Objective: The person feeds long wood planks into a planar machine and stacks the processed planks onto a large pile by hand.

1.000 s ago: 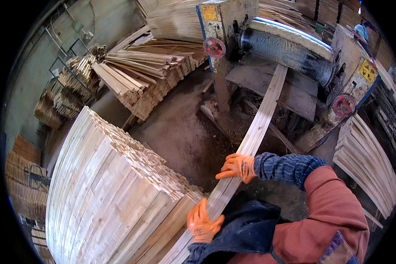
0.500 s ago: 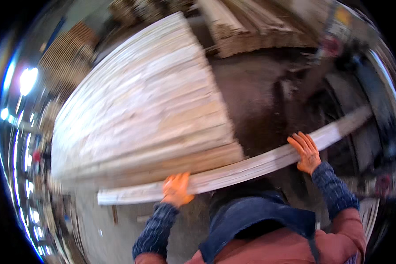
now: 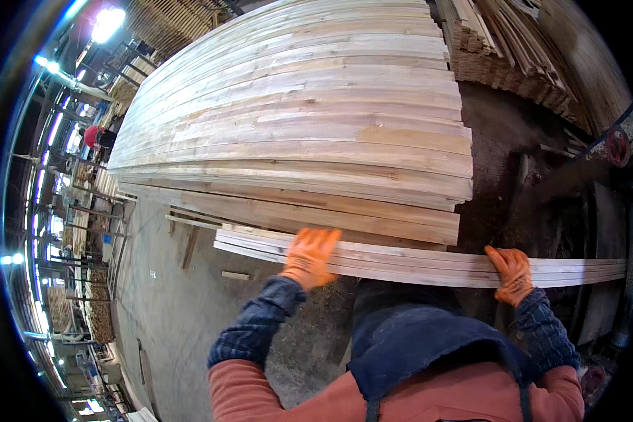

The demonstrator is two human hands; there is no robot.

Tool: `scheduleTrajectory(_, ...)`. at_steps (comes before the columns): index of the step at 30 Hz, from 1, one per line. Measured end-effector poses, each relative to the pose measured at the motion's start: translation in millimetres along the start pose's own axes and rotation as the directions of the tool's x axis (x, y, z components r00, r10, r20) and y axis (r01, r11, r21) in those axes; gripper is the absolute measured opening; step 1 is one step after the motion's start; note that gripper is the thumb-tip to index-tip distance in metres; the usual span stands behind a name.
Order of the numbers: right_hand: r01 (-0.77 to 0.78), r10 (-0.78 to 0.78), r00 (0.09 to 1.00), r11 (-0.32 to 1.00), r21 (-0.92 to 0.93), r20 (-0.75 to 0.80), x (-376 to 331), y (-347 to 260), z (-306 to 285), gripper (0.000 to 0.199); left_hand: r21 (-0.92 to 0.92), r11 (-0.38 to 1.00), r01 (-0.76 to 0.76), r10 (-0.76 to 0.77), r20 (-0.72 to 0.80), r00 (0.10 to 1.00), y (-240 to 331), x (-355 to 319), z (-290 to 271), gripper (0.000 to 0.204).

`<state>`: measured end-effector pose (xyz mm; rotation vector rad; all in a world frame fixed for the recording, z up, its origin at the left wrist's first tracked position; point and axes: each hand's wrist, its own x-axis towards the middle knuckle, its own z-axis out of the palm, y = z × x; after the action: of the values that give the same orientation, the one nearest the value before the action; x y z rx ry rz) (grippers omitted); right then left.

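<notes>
Both my hands wear orange gloves. A bundle of long, pale wooden boards [image 3: 415, 264], several laid side by side, stretches across in front of my body. Near its left end, my left hand [image 3: 311, 259] is closed over the boards, its fingers over the far edge. My right hand [image 3: 511, 276] grips the same bundle further right, fingers curled over the top; its underside is hidden. Just beyond the bundle stands a large stack of planed wooden boards [image 3: 295, 105], its near side close to the bundle's far edge.
More lumber [image 3: 503, 53] is piled at the far right. Machinery with a red round knob [image 3: 617, 146] stands at the right, near the bundle's end. On the concrete floor [image 3: 183, 309] lies a small wood offcut [image 3: 235, 275]. A person in red [image 3: 95, 137] is far left.
The view has swung, so the large stack sits higher and further right. The bundle lies more level, and my right hand's fingers, spread before, now curl over it.
</notes>
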<state>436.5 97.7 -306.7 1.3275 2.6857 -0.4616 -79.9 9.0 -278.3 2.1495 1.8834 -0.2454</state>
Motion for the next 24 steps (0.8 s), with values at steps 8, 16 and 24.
scheduleTrajectory(8, -0.196, 0.190, 0.979, 0.977, -0.088, -0.072, -44.8, 28.9, -7.8, 0.119, -0.016, 0.998, -0.054, 0.051, -0.142, 0.989, -39.1, -14.5, 16.6, 0.090)
scheduleTrajectory(16, 0.074, -0.067, 0.993, 0.995, 0.064, -0.099, 20.3, -63.6, -13.9, 0.096, -0.187, 0.947, -0.262, 0.222, -0.212, 0.952, 46.4, 15.0, 19.6, 0.101)
scheduleTrajectory(24, -0.143, 0.147, 0.989, 0.862, 0.487, 0.030, 44.7, -68.9, -39.8, 0.087, -0.250, 0.931, -0.267, 0.261, -0.058, 0.964, 22.7, 32.2, 7.3, 0.097)
